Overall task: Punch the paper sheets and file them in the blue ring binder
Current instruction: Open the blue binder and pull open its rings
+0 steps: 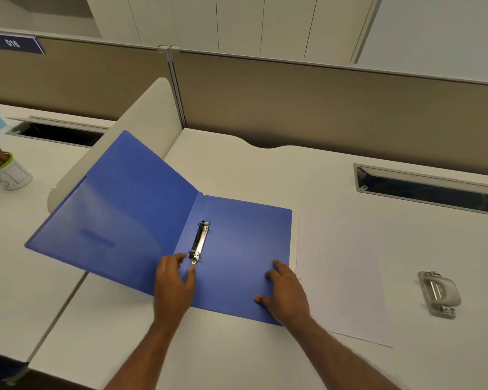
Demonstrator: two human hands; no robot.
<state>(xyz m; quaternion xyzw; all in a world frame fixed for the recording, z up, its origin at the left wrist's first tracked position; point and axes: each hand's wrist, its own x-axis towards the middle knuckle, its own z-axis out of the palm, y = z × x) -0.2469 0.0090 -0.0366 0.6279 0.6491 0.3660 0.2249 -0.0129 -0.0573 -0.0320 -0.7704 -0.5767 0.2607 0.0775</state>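
1. While the blue ring binder [164, 218] lies open on the counter [335, 187], its front cover propped up at the left against a pale divider [152, 114], the step in hand looks to be opening the rings.
2. The left hand [174, 282] rests at the near end of the metal ring clip [200, 242], thumb touching the lower tab; its grip is loose and holds nothing.
3. The right hand [283, 291] lies flat on the back cover, fingers spread, its grip wide and empty, pinning the binder down.
4. The paper sheets [341, 277] lie just beside the binder's right edge; faint marks near their left margin may be holes, but I cannot tell for sure.
5. The hole punch [438, 294] sits well apart, to the right of the sheets.
6. To do this step well, keep the flat hand pressing so the cover does not slide, and push the tab firmly until both rings part fully.
7. Keep fingertips clear of the ring gaps, since they may snap.
8. Check the sheets are squared before lifting, so the holes line up with both rings.
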